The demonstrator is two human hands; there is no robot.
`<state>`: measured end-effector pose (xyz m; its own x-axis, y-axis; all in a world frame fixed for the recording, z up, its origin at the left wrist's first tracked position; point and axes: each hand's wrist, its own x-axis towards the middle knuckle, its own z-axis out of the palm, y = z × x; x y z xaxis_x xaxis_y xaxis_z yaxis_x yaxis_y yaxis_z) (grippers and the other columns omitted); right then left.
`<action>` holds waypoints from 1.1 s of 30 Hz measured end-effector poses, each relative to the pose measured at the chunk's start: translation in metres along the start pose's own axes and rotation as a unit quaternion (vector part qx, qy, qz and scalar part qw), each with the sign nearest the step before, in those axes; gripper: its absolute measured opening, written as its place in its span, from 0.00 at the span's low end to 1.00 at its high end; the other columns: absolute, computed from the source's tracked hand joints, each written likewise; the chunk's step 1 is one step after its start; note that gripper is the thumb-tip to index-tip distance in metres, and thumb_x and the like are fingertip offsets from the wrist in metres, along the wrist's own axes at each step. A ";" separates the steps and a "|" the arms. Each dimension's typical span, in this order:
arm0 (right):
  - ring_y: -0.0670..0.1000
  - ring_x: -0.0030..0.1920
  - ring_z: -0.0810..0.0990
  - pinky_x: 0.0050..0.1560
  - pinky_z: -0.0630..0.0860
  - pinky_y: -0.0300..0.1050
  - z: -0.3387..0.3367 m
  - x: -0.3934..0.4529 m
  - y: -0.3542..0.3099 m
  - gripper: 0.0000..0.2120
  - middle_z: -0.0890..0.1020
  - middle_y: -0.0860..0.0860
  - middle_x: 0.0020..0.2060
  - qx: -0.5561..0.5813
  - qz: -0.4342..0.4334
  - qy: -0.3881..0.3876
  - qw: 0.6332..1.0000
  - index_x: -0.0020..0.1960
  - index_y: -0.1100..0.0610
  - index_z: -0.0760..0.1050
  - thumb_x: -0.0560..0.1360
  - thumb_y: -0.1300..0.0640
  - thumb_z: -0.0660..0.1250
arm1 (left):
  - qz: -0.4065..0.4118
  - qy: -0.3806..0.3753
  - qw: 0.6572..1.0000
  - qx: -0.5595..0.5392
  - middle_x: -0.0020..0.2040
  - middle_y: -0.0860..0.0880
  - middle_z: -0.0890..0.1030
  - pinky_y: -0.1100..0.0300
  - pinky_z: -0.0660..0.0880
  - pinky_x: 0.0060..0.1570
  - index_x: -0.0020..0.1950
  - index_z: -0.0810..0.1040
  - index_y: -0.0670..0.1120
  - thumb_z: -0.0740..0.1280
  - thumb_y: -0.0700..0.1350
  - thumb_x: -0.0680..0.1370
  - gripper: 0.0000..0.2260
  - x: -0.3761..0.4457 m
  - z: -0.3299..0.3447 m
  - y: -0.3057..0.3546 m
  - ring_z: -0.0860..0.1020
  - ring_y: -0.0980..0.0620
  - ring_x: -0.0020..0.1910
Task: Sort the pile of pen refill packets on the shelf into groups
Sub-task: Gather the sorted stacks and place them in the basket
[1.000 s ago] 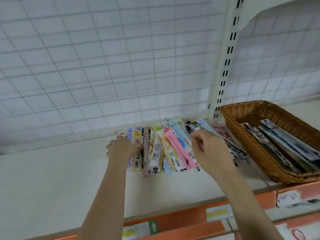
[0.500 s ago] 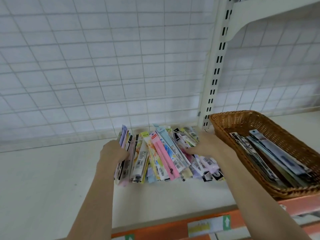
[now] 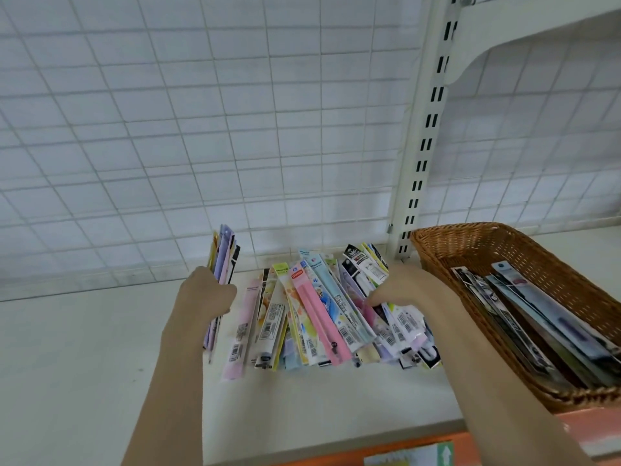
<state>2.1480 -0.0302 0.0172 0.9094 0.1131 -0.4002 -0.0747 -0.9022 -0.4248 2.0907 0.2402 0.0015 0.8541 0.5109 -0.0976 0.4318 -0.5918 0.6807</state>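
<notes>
A fanned pile of colourful pen refill packets lies on the white shelf, against the back wire grid. My left hand grips a small bundle of packets and holds it upright, lifted at the pile's left edge. My right hand rests on the right side of the pile with its fingers curled down among the packets; what they hold is hidden.
A brown wicker basket with several dark and blue packets stands at the right. A white slotted upright rises behind the pile. An orange price rail runs along the shelf's front edge.
My left hand has lifted its bundle of packets up and away from the pile's left side. The right hand has shifted onto the right side of the pile.
</notes>
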 end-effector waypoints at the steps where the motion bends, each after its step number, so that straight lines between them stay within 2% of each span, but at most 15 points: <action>1: 0.53 0.38 0.76 0.37 0.71 0.41 -0.001 -0.001 0.001 0.12 0.79 0.55 0.39 0.006 -0.001 0.009 1.000 0.48 0.59 0.74 0.68 0.56 0.71 | 0.003 0.000 1.000 -0.018 0.33 0.43 0.72 0.63 0.63 0.29 0.40 0.64 0.42 0.63 0.36 0.73 0.08 -0.002 -0.002 0.000 0.78 0.50 0.30; 2: 0.52 0.33 0.74 0.33 0.68 0.40 -0.001 -0.001 0.003 0.09 0.74 0.53 0.34 0.017 0.001 0.022 1.000 0.41 0.58 0.70 0.68 0.57 0.70 | 0.007 -0.004 0.999 -0.032 0.35 0.43 0.73 0.62 0.64 0.29 0.41 0.65 0.41 0.64 0.36 0.74 0.07 -0.004 -0.003 0.001 0.77 0.51 0.30; 4: 0.50 0.27 0.67 0.29 0.63 0.39 -0.001 -0.006 0.003 0.15 0.67 0.51 0.29 0.047 0.004 0.039 0.998 0.34 0.56 0.61 0.70 0.60 0.68 | 0.013 -0.019 0.999 -0.049 0.38 0.42 0.74 0.62 0.66 0.29 0.44 0.67 0.40 0.65 0.38 0.74 0.06 -0.010 -0.004 0.004 0.77 0.52 0.30; 8: 0.50 0.25 0.61 0.28 0.56 0.40 -0.001 -0.018 0.001 0.15 0.65 0.52 0.30 0.073 -0.010 0.066 0.995 0.33 0.56 0.57 0.71 0.63 0.62 | 0.024 -0.028 0.996 -0.078 0.42 0.41 0.76 0.60 0.68 0.29 0.47 0.68 0.41 0.68 0.45 0.75 0.11 -0.022 -0.002 0.014 0.76 0.53 0.31; 9: 0.49 0.26 0.63 0.28 0.57 0.39 -0.002 -0.019 0.001 0.11 0.68 0.53 0.32 0.082 -0.001 0.073 0.994 0.35 0.57 0.61 0.72 0.64 0.62 | 0.025 -0.025 0.997 -0.075 0.40 0.42 0.76 0.60 0.66 0.28 0.46 0.68 0.42 0.69 0.46 0.74 0.12 -0.025 -0.002 0.016 0.75 0.53 0.31; 10: 0.49 0.28 0.65 0.28 0.59 0.40 -0.004 -0.024 -0.001 0.03 0.71 0.55 0.36 0.083 -0.007 0.087 0.993 0.43 0.60 0.67 0.72 0.64 0.61 | 0.026 -0.022 0.997 -0.075 0.38 0.43 0.76 0.61 0.65 0.28 0.46 0.67 0.42 0.70 0.47 0.74 0.13 -0.027 -0.001 0.017 0.74 0.52 0.31; 11: 0.50 0.30 0.68 0.29 0.62 0.40 -0.003 -0.023 0.002 0.13 0.72 0.56 0.39 0.097 -0.004 0.092 0.991 0.57 0.63 0.66 0.73 0.64 0.61 | 0.027 -0.017 0.996 -0.080 0.37 0.44 0.75 0.61 0.65 0.28 0.45 0.67 0.42 0.71 0.48 0.73 0.15 -0.029 -0.001 0.018 0.72 0.51 0.31; 12: 0.51 0.33 0.70 0.31 0.64 0.41 -0.002 -0.027 0.002 0.24 0.72 0.56 0.40 0.107 -0.002 0.090 0.990 0.67 0.64 0.59 0.73 0.64 0.60 | 0.029 -0.012 0.995 -0.090 0.37 0.44 0.74 0.60 0.65 0.28 0.45 0.68 0.42 0.72 0.48 0.72 0.15 -0.030 -0.001 0.019 0.71 0.50 0.31; 13: 0.52 0.36 0.72 0.34 0.66 0.42 -0.001 -0.026 0.004 0.28 0.73 0.56 0.41 0.118 -0.002 0.092 0.989 0.71 0.63 0.55 0.73 0.64 0.60 | 0.033 -0.007 0.994 -0.102 0.37 0.45 0.73 0.60 0.65 0.29 0.44 0.68 0.43 0.72 0.48 0.72 0.15 -0.031 -0.001 0.018 0.71 0.49 0.31; 15: 0.55 0.43 0.76 0.41 0.72 0.45 0.000 -0.031 0.004 0.30 0.76 0.57 0.49 0.133 -0.007 0.109 0.985 0.72 0.60 0.54 0.73 0.63 0.60 | 0.042 -0.002 0.992 -0.120 0.37 0.46 0.72 0.61 0.65 0.29 0.41 0.67 0.45 0.71 0.46 0.72 0.13 -0.033 0.000 0.016 0.71 0.49 0.32; 17: 0.56 0.48 0.77 0.47 0.75 0.48 0.001 -0.036 0.004 0.28 0.75 0.58 0.54 0.148 -0.002 0.120 0.982 0.71 0.60 0.55 0.73 0.63 0.61 | 0.049 -0.002 0.990 -0.135 0.35 0.47 0.71 0.62 0.64 0.28 0.38 0.66 0.47 0.70 0.44 0.73 0.13 -0.035 0.002 0.012 0.70 0.50 0.30; 20: 0.52 0.37 0.74 0.33 0.69 0.44 0.001 -0.041 0.002 0.20 0.75 0.56 0.43 0.165 0.003 0.142 0.976 0.63 0.60 0.62 0.73 0.62 0.62 | 0.050 -0.010 0.987 -0.151 0.33 0.48 0.70 0.63 0.63 0.27 0.36 0.64 0.48 0.69 0.42 0.73 0.13 -0.038 0.003 0.006 0.68 0.52 0.28; 23: 0.50 0.33 0.71 0.29 0.65 0.42 0.001 -0.046 -0.001 0.12 0.73 0.53 0.39 0.163 0.001 0.179 0.970 0.55 0.59 0.64 0.73 0.62 0.62 | 0.047 -0.025 0.986 -0.160 0.32 0.49 0.69 0.64 0.63 0.26 0.36 0.64 0.49 0.69 0.41 0.73 0.13 -0.040 0.004 0.002 0.68 0.53 0.27; 30: 0.50 0.33 0.75 0.27 0.67 0.41 0.005 -0.067 -0.015 0.12 0.75 0.49 0.38 0.155 -0.033 0.239 0.958 0.55 0.55 0.63 0.74 0.61 0.62 | 0.069 -0.055 0.984 -0.155 0.34 0.49 0.71 0.61 0.65 0.29 0.42 0.68 0.46 0.69 0.42 0.73 0.09 -0.041 0.004 -0.004 0.70 0.52 0.30; 33: 0.49 0.33 0.74 0.27 0.66 0.40 -0.003 -0.073 -0.018 0.12 0.75 0.48 0.38 0.146 -0.047 0.254 0.955 0.56 0.54 0.63 0.74 0.60 0.62 | 0.071 -0.054 0.985 -0.151 0.34 0.48 0.72 0.61 0.65 0.29 0.40 0.68 0.46 0.69 0.42 0.73 0.10 -0.043 0.003 -0.003 0.70 0.52 0.30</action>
<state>2.0839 -0.0233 0.0564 0.9933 -0.0955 0.0645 -0.0266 -0.7345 -0.6780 2.0534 0.2180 0.0018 0.9326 0.3572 -0.0507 0.2134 -0.4328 0.8759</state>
